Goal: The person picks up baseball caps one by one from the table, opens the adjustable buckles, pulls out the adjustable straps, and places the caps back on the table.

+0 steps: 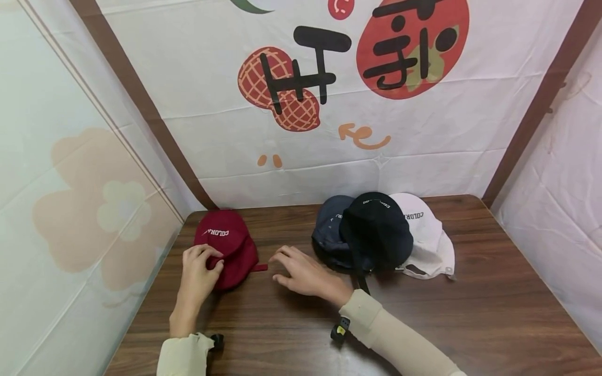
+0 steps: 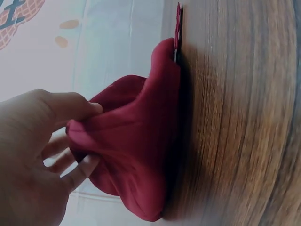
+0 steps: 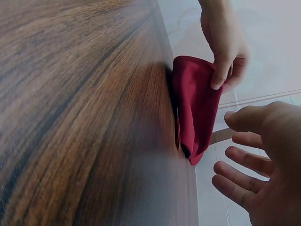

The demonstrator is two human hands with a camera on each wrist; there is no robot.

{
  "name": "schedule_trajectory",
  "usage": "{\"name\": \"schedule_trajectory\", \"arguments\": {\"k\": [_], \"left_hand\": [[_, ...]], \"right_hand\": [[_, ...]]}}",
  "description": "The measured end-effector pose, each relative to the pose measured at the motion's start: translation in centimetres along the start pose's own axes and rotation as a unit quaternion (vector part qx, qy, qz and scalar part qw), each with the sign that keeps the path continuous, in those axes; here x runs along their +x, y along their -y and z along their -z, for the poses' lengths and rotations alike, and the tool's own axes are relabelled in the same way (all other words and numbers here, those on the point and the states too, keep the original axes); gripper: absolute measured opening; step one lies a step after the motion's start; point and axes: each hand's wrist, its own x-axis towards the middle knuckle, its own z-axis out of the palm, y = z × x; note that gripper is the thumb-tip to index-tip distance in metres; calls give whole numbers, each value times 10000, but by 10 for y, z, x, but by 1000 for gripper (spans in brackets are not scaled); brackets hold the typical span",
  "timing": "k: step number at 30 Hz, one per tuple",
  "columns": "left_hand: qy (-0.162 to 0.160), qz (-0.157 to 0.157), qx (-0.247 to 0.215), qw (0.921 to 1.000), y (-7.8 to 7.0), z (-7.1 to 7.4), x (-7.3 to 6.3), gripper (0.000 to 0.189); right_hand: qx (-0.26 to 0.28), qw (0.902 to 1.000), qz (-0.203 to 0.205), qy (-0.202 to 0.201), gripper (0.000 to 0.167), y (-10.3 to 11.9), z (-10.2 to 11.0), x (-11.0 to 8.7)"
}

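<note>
A dark red baseball cap with white lettering lies at the table's left rear. My left hand pinches its fabric between thumb and fingers, as the left wrist view also shows on the cap. To the right of the cap, my right hand hovers with its fingers loosely spread and touches nothing. In the right wrist view that hand is apart from the red cap. The cap's narrow strap sticks out toward the right hand.
A navy cap, a black cap and a white cap overlap at the back right of the wooden table. A printed cloth hangs behind the table, with more cloth at both sides.
</note>
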Motion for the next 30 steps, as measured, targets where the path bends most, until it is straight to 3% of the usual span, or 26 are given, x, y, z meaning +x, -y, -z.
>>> {"name": "schedule_trajectory", "arguments": {"k": [10, 24, 30], "left_hand": [[-8, 230, 237, 9995, -17, -4, 2, 10], [5, 175, 173, 9997, -49, -7, 9, 10], [-53, 74, 166, 9998, -63, -5, 14, 10]], "right_hand": [[48, 10000, 46, -17, 36, 0, -2, 0], [101, 9998, 56, -185, 35, 1, -4, -3], [-66, 9994, 136, -301, 44, 1, -4, -4]]}}
